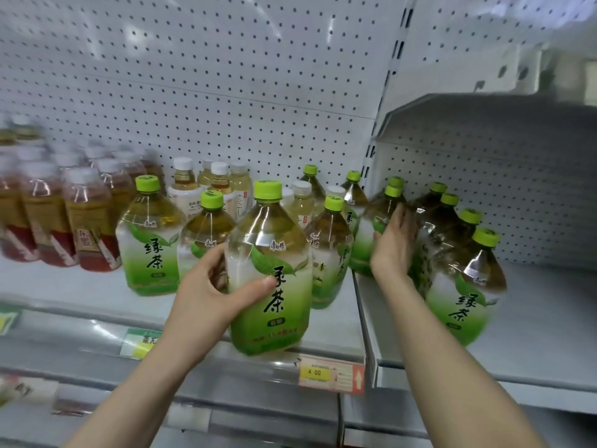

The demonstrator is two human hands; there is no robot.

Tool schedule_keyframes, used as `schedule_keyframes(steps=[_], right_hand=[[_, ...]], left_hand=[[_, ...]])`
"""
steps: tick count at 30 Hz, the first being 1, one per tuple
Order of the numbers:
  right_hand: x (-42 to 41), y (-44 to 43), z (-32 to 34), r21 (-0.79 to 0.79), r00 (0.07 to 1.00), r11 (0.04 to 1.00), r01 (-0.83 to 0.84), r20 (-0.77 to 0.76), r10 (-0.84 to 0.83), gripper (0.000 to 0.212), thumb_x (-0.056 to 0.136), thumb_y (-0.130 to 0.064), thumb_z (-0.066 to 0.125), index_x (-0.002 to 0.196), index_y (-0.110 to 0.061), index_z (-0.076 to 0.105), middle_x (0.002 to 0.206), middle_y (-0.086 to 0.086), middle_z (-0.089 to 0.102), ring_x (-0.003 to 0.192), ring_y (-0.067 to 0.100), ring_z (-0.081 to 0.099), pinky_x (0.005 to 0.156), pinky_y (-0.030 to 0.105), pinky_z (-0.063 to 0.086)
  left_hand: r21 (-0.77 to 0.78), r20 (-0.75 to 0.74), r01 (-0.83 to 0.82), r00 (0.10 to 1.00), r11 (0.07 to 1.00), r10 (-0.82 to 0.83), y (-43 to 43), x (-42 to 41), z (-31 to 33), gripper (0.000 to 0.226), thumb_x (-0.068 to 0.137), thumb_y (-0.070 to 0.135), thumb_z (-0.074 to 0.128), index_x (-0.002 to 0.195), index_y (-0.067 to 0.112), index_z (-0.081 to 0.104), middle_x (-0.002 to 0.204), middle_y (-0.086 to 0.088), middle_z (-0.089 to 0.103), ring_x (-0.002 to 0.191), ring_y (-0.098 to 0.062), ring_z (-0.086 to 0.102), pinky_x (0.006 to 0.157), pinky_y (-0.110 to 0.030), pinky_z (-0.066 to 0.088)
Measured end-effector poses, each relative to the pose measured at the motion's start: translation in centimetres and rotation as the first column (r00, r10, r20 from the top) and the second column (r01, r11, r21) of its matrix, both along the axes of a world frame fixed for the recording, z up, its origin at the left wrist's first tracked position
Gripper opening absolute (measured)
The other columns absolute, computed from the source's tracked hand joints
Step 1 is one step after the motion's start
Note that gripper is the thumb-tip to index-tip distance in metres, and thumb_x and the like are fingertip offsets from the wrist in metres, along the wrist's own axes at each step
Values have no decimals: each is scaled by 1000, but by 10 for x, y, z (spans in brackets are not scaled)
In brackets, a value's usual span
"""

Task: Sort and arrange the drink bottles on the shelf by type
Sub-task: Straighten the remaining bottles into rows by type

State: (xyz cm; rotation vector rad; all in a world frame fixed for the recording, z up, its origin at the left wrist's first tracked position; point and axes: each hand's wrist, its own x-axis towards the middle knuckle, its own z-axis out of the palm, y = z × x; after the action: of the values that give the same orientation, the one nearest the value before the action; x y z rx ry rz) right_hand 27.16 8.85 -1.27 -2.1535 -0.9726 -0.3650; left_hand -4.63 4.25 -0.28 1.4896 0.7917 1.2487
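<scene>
My left hand (215,287) grips a large green tea bottle (274,276) with a lime cap at the front edge of the left shelf (80,289). More green tea bottles (149,240) stand behind and beside it. My right hand (394,242) presses with straight fingers against the side of a row of green tea bottles (458,279) on the right shelf section. Small pale tea bottles with white caps (219,185) stand at the back. Red-labelled tea bottles (87,221) fill the far left, blurred.
A white pegboard wall (226,76) backs the shelves. An upright divider (368,305) separates the two shelf sections. A yellow price tag (318,372) reading 4.00 hangs on the front rail. The right shelf surface (542,312) extends past the bottles. A higher shelf (484,108) overhangs at right.
</scene>
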Motion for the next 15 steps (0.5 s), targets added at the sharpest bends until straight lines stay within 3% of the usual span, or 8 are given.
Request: schedule_keyframes(steps=[2,6,8,11,13,15], right_hand=[[-5,0,-5,-25,989,997,77,130,-73,84,92,3,53,158,-9,3,165,16,6,153,33,6,121,42,5],[-10,-1,-13,-136,952,991,0,304,42,95,86,11,55,159,-23,6,166,6,-12,153,31,-3,119,45,-1],[-10,-5,-6,-202,954,979,-13,292,73,96,82,18,54,158,-21,13,166,6,-14,153,30,-4,122,47,1],[-21,-22,17,-248,978,968,-44,187,93,88,83,18,52,157,-15,18,166,9,-10,153,31,-4,124,51,10],[-31,-44,25,-125,949,991,-52,304,88,71,89,4,56,153,-11,29,165,14,10,153,34,7,121,54,19],[-38,-78,24,109,900,993,-46,436,-6,56,92,-14,62,145,-11,42,155,18,34,148,37,24,118,55,26]], left_hand=[[-8,10,-16,1000,1000,16,3,-5,-1,75,39,47,82,108,21,66,92,12,76,81,-4,72,62,-15,55],[-20,27,-20,999,1000,21,9,-8,-6,75,41,47,81,109,19,66,93,11,76,82,-4,72,64,-15,55],[-22,33,-15,999,1000,16,13,-7,-11,77,41,48,81,110,17,66,95,8,76,84,-5,72,67,-18,57],[-27,53,-12,998,1000,13,15,-4,-14,94,42,49,85,124,11,61,107,-1,74,97,-13,70,83,-35,59],[-32,57,7,998,999,-5,15,0,-14,65,53,35,91,109,14,65,93,4,76,84,-5,71,70,-25,59],[-28,48,27,999,999,-25,12,8,-11,43,59,24,84,95,15,64,78,12,75,70,0,69,58,-15,54]])
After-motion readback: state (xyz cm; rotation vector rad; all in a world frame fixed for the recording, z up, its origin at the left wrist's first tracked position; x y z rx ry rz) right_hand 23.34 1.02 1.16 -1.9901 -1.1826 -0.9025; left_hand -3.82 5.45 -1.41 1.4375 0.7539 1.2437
